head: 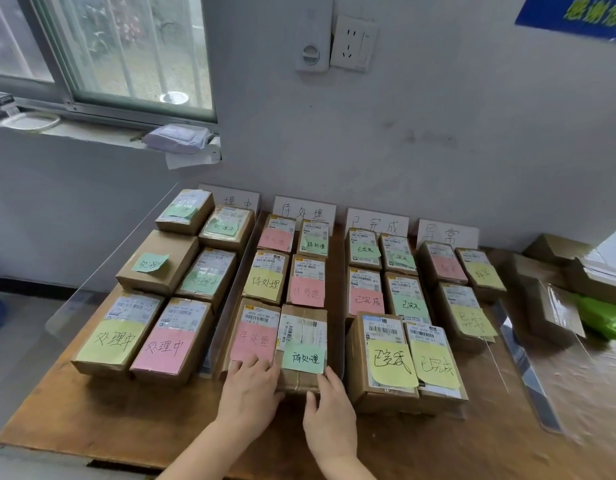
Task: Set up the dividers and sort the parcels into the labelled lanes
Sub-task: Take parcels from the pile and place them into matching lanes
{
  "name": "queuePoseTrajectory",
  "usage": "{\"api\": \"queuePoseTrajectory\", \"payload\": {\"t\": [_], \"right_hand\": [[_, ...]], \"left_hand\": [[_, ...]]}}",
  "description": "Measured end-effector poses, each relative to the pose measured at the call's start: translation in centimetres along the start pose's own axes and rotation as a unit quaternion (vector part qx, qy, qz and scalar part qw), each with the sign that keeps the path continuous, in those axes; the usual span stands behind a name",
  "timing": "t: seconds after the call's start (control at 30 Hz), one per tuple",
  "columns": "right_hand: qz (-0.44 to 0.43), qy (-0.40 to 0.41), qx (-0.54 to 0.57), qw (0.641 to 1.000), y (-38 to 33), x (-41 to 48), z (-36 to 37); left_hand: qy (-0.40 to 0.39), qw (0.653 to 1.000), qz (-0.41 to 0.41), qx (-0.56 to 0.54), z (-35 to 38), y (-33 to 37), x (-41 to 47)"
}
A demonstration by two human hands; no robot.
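brown cardboard parcels [271,275] are laid flat in 4 lanes, each topped with a printed shipping label and a handwritten sticky note in pink, green or yellow. 6 are set in 2 columns in each of the 3 left lanes; 3 are seen in the rightmost. 4 white handwritten lane cards [304,211] are stood upright, 1 at the far end of each lane. a clear divider [230,299] is stood on edge between the 1st and 2nd lanes. the green-note parcel [301,344] is placed at the front of the 2nd lane, touching its pink-noted neighbour.
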State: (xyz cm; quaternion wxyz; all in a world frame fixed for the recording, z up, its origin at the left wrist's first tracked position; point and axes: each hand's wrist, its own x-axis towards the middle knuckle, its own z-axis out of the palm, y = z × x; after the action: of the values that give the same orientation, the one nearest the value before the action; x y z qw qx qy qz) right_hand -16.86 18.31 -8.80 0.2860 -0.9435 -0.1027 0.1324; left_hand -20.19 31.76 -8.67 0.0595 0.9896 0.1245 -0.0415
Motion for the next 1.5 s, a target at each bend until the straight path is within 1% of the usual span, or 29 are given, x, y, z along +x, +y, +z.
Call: {"api": "queuePoseTrajectory", "payload": {"t": [0.1, 0.17, 0.23, 0.4, 0.5, 0.57, 0.7, 0.77, 0.93, 1.17, 1.27, 1.5], "right_hand": [[-0.018, -0.019, -0.009, 1.000, -0.2, -0.6, -0.4], [-0.035, -0.029, -0.018, 0.999, -0.6, -1.3, -0.8], [-0.060, -0.030, -0.032, 0.997, -1.0, -2.0, -1.7], [-0.142, 0.011, -0.086, 0.986, -1.7, -2.0, -7.0], [-0.153, 0.042, -0.128, 0.979, -1.5, -0.8, -11.5], [-0.150, 0.058, -0.158, 0.974, -1.0, 0.1, -14.6], [-0.114, 0.058, -0.207, 0.970, 1.1, 1.6, -20.5], [-0.096, 0.055, -0.226, 0.968, 3.0, 2.3, -23.1], [-0.065, 0.047, -0.271, 0.959, 9.0, 3.2, -29.5], [-0.023, 0.077, -0.281, 0.956, 17.7, 4.5, -37.8], [-0.004, 0.083, -0.275, 0.958, 21.3, 5.5, -40.9], [0.040, 0.087, -0.264, 0.960, 28.4, 10.1, -45.6]], "left_hand": [[0.012, 1.000, 0.013, -0.006, -0.7, -0.1, 0.1], [0.006, 1.000, 0.021, -0.019, -1.8, -0.2, 0.1], [0.005, 0.999, 0.033, -0.007, -2.8, -0.3, 0.5], [-0.004, 0.997, 0.064, 0.047, -7.0, 1.3, 2.5], [0.007, 0.993, 0.095, 0.076, -10.0, 3.5, 3.6], [0.015, 0.989, 0.116, 0.088, -11.8, 5.5, 4.2], [0.048, 0.986, 0.134, 0.085, -14.6, 10.3, 5.6], [0.067, 0.984, 0.143, 0.079, -15.4, 13.2, 6.4], [0.081, 0.983, 0.151, 0.060, -15.8, 21.0, 8.1], [0.112, 0.975, 0.181, 0.061, -16.1, 32.5, 10.1], [0.096, 0.976, 0.187, 0.051, -15.8, 36.7, 11.6], [0.104, 0.967, 0.229, 0.048, -15.4, 45.3, 16.4]]}}
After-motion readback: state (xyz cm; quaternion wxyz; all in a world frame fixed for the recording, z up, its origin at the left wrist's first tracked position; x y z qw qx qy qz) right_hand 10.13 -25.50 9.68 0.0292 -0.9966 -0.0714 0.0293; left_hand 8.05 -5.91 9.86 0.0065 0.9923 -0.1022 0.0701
